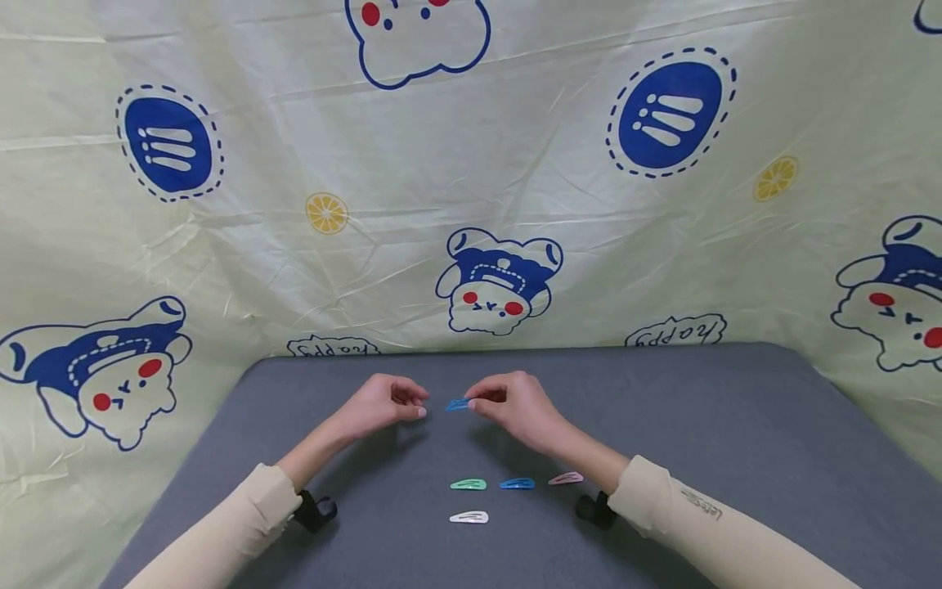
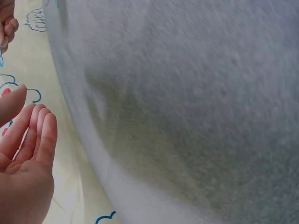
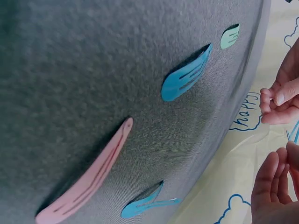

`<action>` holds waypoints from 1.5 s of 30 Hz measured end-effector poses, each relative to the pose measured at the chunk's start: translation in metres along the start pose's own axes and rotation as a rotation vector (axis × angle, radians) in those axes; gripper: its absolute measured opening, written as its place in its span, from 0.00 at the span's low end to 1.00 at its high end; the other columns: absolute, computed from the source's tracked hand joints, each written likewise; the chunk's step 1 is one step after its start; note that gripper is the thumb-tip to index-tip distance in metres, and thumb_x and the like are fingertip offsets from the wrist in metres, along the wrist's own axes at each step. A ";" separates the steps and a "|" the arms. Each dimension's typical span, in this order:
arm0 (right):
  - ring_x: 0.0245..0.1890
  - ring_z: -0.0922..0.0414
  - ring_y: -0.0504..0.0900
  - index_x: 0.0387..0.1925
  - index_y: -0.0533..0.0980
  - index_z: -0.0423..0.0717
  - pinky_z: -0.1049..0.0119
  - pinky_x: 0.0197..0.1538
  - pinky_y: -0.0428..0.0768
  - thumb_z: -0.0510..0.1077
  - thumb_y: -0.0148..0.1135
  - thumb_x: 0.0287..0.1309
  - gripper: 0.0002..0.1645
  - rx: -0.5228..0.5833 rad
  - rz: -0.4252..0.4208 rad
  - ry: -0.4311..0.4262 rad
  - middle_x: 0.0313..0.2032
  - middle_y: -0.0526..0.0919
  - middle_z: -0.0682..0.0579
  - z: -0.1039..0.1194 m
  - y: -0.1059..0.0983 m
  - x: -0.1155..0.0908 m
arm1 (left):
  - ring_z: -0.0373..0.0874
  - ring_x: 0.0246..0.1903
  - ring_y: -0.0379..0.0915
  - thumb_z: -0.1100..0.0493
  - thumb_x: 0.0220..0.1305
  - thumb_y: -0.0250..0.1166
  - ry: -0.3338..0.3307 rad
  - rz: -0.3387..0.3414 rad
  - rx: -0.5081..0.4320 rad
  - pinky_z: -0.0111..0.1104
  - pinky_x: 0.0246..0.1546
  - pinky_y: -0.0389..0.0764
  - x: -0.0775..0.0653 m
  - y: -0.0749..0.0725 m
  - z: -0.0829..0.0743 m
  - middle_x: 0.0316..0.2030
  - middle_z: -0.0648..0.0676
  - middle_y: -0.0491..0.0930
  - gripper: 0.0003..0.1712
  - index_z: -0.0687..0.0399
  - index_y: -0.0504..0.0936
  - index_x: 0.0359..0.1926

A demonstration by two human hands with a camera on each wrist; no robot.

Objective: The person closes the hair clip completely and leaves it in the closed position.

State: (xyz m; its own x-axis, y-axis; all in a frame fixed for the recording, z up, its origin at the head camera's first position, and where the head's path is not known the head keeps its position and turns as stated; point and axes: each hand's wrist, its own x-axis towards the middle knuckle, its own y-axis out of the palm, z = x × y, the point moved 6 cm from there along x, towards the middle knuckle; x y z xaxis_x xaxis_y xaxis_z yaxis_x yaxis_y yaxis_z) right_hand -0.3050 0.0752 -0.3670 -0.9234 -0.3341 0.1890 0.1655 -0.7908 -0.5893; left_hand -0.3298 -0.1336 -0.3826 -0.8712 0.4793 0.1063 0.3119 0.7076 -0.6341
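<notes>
Above the far half of the table, my right hand [image 1: 518,409] pinches a blue snap hair clip [image 1: 457,404] between thumb and fingers. The clip points toward my left hand [image 1: 386,406], which hovers just to its left, apart from it. That left hand's fingers are loosely bent with nothing between them; the left wrist view shows its bare palm [image 2: 28,177]. In the right wrist view the held clip [image 3: 294,133] shows only in part, at the right edge.
On the grey table [image 1: 699,433], nearer me, lie a green clip [image 1: 468,484], a blue clip [image 1: 517,483], a pink clip [image 1: 566,478] and a white clip [image 1: 468,517]. The right wrist view also shows a blue clip [image 3: 148,204] with its parts spread. A printed curtain [image 1: 412,164] hangs behind.
</notes>
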 end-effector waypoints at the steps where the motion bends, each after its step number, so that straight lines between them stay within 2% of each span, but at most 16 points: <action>1: 0.31 0.56 0.77 0.37 0.86 0.53 0.63 0.36 0.79 0.40 0.70 0.58 0.06 -0.001 -0.012 -0.004 0.33 0.84 0.60 0.001 -0.001 -0.002 | 0.44 0.33 0.75 0.63 0.60 0.70 -0.002 0.001 -0.003 0.36 0.36 0.76 -0.001 0.000 -0.001 0.33 0.51 0.82 0.15 0.67 0.84 0.46; 6: 0.31 0.57 0.77 0.38 0.86 0.54 0.63 0.35 0.79 0.40 0.70 0.57 0.07 -0.017 -0.077 -0.043 0.33 0.84 0.61 0.007 -0.008 -0.012 | 0.44 0.34 0.75 0.62 0.61 0.69 0.003 -0.020 -0.018 0.36 0.37 0.76 -0.007 0.001 -0.009 0.33 0.51 0.81 0.15 0.67 0.84 0.47; 13: 0.32 0.60 0.78 0.38 0.86 0.57 0.66 0.34 0.79 0.41 0.70 0.57 0.08 -0.027 -0.156 -0.118 0.33 0.82 0.64 0.015 -0.016 -0.028 | 0.43 0.35 0.76 0.62 0.60 0.70 0.044 -0.106 -0.054 0.35 0.39 0.79 -0.014 0.004 -0.029 0.34 0.49 0.82 0.13 0.60 0.85 0.46; 21: 0.32 0.61 0.79 0.38 0.86 0.58 0.66 0.36 0.80 0.40 0.70 0.58 0.09 0.021 -0.194 -0.113 0.33 0.82 0.64 0.022 -0.022 -0.045 | 0.43 0.37 0.76 0.63 0.61 0.69 0.107 -0.156 -0.099 0.36 0.43 0.79 -0.024 0.015 -0.052 0.39 0.52 0.83 0.11 0.55 0.86 0.46; 29: 0.33 0.62 0.79 0.37 0.86 0.61 0.65 0.38 0.80 0.42 0.70 0.58 0.09 0.035 -0.258 -0.098 0.34 0.82 0.65 0.027 -0.033 -0.066 | 0.42 0.37 0.76 0.62 0.61 0.70 0.127 -0.150 -0.129 0.37 0.45 0.78 -0.035 0.026 -0.070 0.39 0.49 0.82 0.12 0.52 0.86 0.46; 35: 0.33 0.62 0.79 0.37 0.86 0.65 0.63 0.40 0.80 0.45 0.70 0.58 0.09 0.053 -0.270 -0.061 0.34 0.83 0.66 0.029 -0.038 -0.083 | 0.43 0.38 0.76 0.62 0.61 0.70 0.121 -0.143 -0.178 0.37 0.44 0.78 -0.045 0.033 -0.079 0.40 0.47 0.82 0.13 0.52 0.85 0.48; 40: 0.34 0.60 0.79 0.38 0.86 0.63 0.64 0.37 0.81 0.46 0.70 0.59 0.07 0.111 -0.273 -0.055 0.35 0.83 0.64 0.033 -0.042 -0.096 | 0.43 0.37 0.77 0.62 0.61 0.70 0.117 -0.144 -0.224 0.36 0.44 0.79 -0.053 0.039 -0.086 0.39 0.46 0.82 0.12 0.51 0.85 0.47; 45: 0.35 0.58 0.79 0.37 0.86 0.63 0.65 0.36 0.81 0.49 0.70 0.58 0.05 0.152 -0.288 -0.021 0.35 0.83 0.62 0.037 -0.044 -0.108 | 0.43 0.37 0.78 0.61 0.60 0.71 0.147 -0.138 -0.250 0.36 0.45 0.79 -0.060 0.045 -0.094 0.39 0.46 0.82 0.12 0.50 0.85 0.46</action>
State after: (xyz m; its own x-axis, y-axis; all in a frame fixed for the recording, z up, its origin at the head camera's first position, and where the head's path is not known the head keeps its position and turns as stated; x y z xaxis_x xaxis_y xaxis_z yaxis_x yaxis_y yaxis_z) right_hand -0.1998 0.1270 -0.3330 -0.9328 -0.0942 0.3477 -0.0506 -0.9214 -0.3853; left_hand -0.2277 -0.0815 -0.3458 -0.8535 0.4267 0.2991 0.2937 0.8681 -0.4003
